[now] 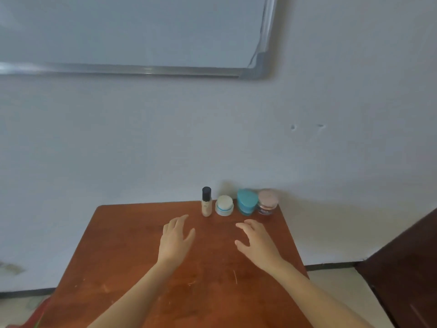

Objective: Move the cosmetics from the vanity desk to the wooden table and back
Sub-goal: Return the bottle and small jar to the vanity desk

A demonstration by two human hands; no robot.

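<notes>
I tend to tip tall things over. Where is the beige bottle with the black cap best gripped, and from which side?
Probably round the body of the beige bottle, below the black cap, with the left hand coming from the near left. It stands upright and narrow; its left side is free, while the white jar sits close on its right.
</notes>
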